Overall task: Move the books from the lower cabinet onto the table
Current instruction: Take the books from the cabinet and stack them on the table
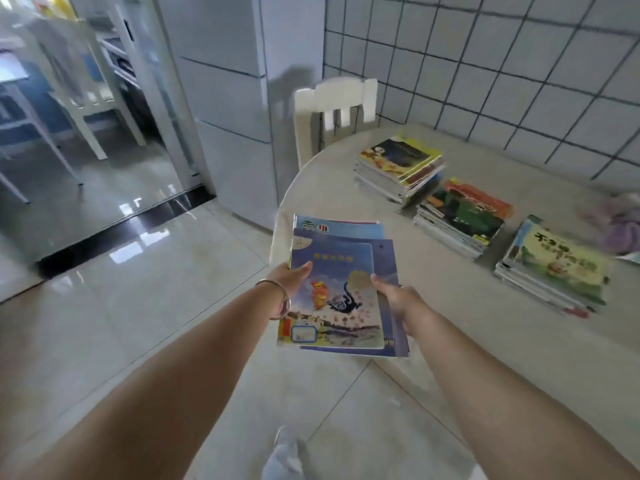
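A small stack of thin blue-covered picture books (337,289) is gripped at its sides by left hand (289,282) and right hand (398,301), held at the rounded pale counter (346,188) edge; three book piles (460,220) lie further in; bare counter lies between.

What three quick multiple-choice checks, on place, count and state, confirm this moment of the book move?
1. Where is the held bundle of blue-covered picture books?
A. over the near edge of the pale round table
B. on the white chair
C. on the floor

2. How many book stacks lie on the table?
A. one
B. three
C. five

3. How is the bundle held?
A. left hand only
B. both hands, right hand too
C. neither

Key: 1 A, it overlaps the rim; 2 B, three separate piles; 3 B, a thumb on each side.
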